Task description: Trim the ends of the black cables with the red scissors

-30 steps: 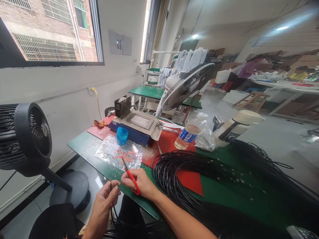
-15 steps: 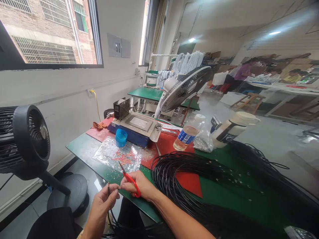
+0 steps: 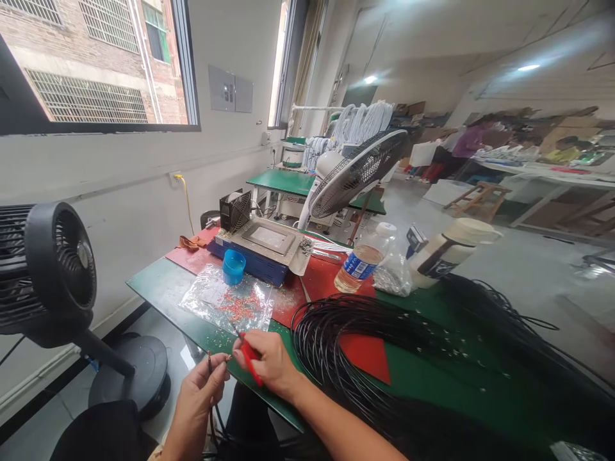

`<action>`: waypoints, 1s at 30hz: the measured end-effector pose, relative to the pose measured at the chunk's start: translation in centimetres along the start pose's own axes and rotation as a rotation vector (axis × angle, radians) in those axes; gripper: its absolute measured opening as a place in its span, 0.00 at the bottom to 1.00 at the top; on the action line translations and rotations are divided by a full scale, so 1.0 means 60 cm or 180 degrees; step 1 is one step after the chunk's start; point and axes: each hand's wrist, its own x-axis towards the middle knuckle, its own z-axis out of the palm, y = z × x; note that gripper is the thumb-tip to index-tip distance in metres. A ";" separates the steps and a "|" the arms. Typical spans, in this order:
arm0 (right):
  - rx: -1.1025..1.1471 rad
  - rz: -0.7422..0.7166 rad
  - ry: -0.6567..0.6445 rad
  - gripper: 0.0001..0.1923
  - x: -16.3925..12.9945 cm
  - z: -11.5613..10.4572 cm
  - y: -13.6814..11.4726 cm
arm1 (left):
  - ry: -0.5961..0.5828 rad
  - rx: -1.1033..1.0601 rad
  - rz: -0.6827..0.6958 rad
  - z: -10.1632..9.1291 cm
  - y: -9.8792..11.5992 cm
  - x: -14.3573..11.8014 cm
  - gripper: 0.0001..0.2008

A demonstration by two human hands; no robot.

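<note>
My left hand is closed on a black cable near the table's front edge. A thin coppery end pokes out at its fingertips, too small to make out fully. Just to the right, my right hand is wrapped round red-handled scissors, their dark tip pointing up and left. The two hands are close together, the fingertips a little apart. Beyond them a clear plastic bag lies flat, with small red and orange clippings on it. A blue cup stands on the bag's far part.
A big coil of black cable lies right of my hands. Behind are a blue heating device, a bottle of yellowish liquid and a beige jug. A black fan stands left; a white fan leans behind.
My right hand has turned, so the scissors' blades and handles now show less. My left hand stays almost in place with the cable.
</note>
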 end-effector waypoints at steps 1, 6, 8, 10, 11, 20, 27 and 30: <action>0.0237 0.0173 0.0017 0.12 0.001 -0.002 -0.001 | 0.0045 -0.0108 -0.0081 -0.001 0.001 0.000 0.20; 0.0896 0.0642 -0.0218 0.15 0.002 -0.002 -0.005 | -0.0140 -0.0522 -0.0410 -0.003 0.009 -0.005 0.18; 0.0983 0.0634 -0.0284 0.15 0.000 0.003 -0.005 | -0.0276 -0.0616 -0.0438 -0.002 0.011 -0.008 0.15; 0.1017 0.0619 -0.0312 0.15 -0.001 0.008 -0.007 | -0.0389 -0.0661 -0.0437 -0.001 0.012 -0.010 0.13; 0.1021 0.0626 -0.0318 0.15 -0.002 0.009 -0.008 | -0.0424 -0.0671 -0.0435 -0.001 0.011 -0.010 0.13; 0.0646 0.0439 -0.0118 0.16 0.000 0.009 -0.007 | -0.0462 -0.0948 -0.0476 0.000 0.008 -0.007 0.12; -0.1206 -0.1794 0.0259 0.10 -0.015 0.032 -0.005 | -0.0504 -0.1762 -0.1090 -0.005 0.025 -0.017 0.05; -0.1638 -0.2313 0.0004 0.10 -0.017 0.037 -0.021 | -0.0340 -0.1976 -0.1293 -0.009 0.029 -0.019 0.04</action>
